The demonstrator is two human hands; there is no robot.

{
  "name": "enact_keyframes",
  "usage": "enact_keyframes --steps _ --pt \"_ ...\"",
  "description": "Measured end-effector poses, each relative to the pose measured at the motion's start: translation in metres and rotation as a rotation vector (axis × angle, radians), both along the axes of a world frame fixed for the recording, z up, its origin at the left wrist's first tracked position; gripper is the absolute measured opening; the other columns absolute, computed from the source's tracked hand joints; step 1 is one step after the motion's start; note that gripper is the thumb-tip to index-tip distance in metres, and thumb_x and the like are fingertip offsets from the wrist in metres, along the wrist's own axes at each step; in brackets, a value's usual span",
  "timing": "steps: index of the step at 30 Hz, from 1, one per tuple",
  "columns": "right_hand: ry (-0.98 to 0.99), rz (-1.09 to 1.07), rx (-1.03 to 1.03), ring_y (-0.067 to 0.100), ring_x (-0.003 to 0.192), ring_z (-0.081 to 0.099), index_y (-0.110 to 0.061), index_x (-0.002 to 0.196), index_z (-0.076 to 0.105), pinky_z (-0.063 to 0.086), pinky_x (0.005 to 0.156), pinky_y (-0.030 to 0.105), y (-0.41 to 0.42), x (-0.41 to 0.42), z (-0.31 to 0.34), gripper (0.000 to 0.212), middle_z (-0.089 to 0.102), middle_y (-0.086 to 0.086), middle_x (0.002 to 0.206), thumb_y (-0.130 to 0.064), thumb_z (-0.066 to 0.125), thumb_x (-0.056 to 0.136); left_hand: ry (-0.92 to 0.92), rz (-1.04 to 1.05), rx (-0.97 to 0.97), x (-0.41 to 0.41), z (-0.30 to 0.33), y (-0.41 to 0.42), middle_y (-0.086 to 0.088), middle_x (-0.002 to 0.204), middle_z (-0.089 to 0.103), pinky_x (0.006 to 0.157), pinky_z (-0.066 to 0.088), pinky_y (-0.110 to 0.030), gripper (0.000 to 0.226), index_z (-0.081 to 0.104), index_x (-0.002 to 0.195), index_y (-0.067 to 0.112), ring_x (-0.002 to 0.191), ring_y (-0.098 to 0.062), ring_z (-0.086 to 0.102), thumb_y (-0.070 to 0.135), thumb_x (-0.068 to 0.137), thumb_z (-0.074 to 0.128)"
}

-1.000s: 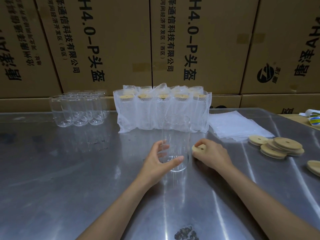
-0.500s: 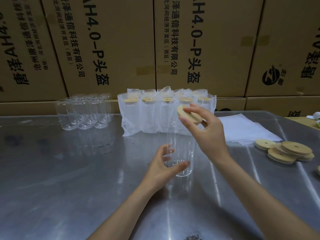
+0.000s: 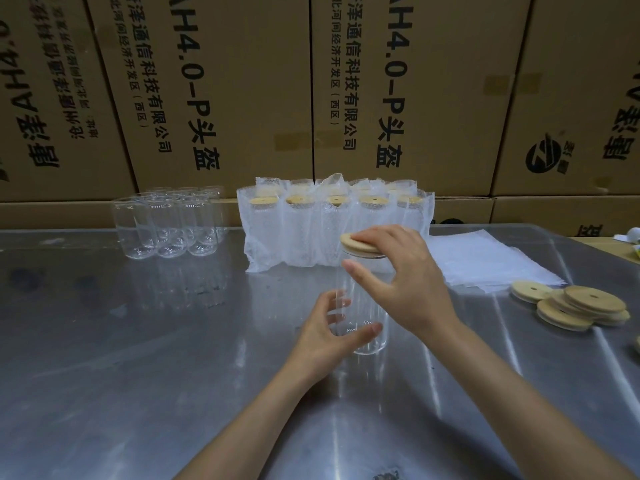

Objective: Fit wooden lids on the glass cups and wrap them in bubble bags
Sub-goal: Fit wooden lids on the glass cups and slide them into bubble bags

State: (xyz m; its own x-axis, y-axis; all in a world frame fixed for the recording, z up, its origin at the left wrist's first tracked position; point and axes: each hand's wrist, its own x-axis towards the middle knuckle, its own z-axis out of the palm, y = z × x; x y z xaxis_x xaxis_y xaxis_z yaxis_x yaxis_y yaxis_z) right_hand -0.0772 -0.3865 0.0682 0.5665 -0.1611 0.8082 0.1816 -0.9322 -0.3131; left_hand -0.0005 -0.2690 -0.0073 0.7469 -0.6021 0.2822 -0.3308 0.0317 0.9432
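The right hand [image 3: 405, 278] holds a lid [image 3: 356, 244] on the cup [image 3: 363, 306]; the left hand [image 3: 325, 336], at 7 o'clock, grips the cup.

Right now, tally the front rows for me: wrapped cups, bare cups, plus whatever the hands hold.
Wrapped cups, front row: 5
Bare cups, front row: 3
Cup in left hand: 1
Lid under right hand: 1
Total: 10

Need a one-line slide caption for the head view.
Right hand sets a wooden lid on a glass cup steadied by the left hand.
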Motion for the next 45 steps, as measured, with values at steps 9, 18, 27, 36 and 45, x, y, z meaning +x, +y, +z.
enact_keyframes --steps 9,18,27,36,45 --pt "0.025 -0.041 -0.082 0.012 0.111 0.054 -0.021 0.115 0.065 0.042 0.098 0.038 0.000 -0.002 -0.002 0.034 0.062 -0.009 0.115 -0.039 0.068 0.086 0.012 0.019 -0.008 0.001 -0.002 -0.001 0.017 0.121 0.052 0.076 0.046 -0.009 0.066 0.047 0.123 0.027 0.113 -0.006 0.054 0.036 0.068 0.083" --pt "-0.031 0.027 -0.007 0.009 0.127 0.045 -0.024 0.122 0.061 0.034 0.109 0.034 0.000 0.001 -0.013 0.044 0.058 -0.012 0.126 -0.049 0.043 0.091 0.009 0.013 -0.005 -0.001 0.000 0.000 0.017 0.122 0.052 0.081 0.047 -0.014 0.067 0.046 0.116 0.039 0.115 -0.007 0.053 0.047 0.059 0.081" --pt "0.220 -0.336 0.399 0.018 0.129 0.038 -0.016 0.130 0.054 0.032 0.101 0.033 -0.087 0.015 -0.067 0.038 0.053 0.004 0.136 -0.035 0.039 0.101 -0.005 0.016 -0.015 -0.003 0.000 0.002 0.016 0.120 0.054 0.079 0.047 -0.009 0.067 0.047 0.118 0.035 0.112 -0.004 0.055 0.041 0.060 0.081" --pt "0.380 -0.662 0.299 0.030 0.131 0.038 -0.008 0.136 0.048 0.033 0.103 0.043 -0.151 0.037 -0.069 0.038 0.049 0.012 0.141 -0.016 0.038 0.100 -0.007 0.002 -0.013 -0.005 0.003 0.002 0.015 0.121 0.056 0.074 0.045 -0.004 0.067 0.050 0.115 0.032 0.110 -0.002 0.057 0.044 0.055 0.078" --pt "0.626 -0.752 0.220 0.031 0.133 0.031 -0.013 0.146 0.032 0.032 0.101 0.045 -0.186 0.048 -0.071 0.046 0.041 0.010 0.146 -0.015 0.036 0.100 -0.002 -0.011 0.017 -0.003 0.004 0.000 0.017 0.122 0.056 0.078 0.045 -0.005 0.067 0.051 0.115 0.036 0.113 -0.002 0.055 0.046 0.057 0.083"
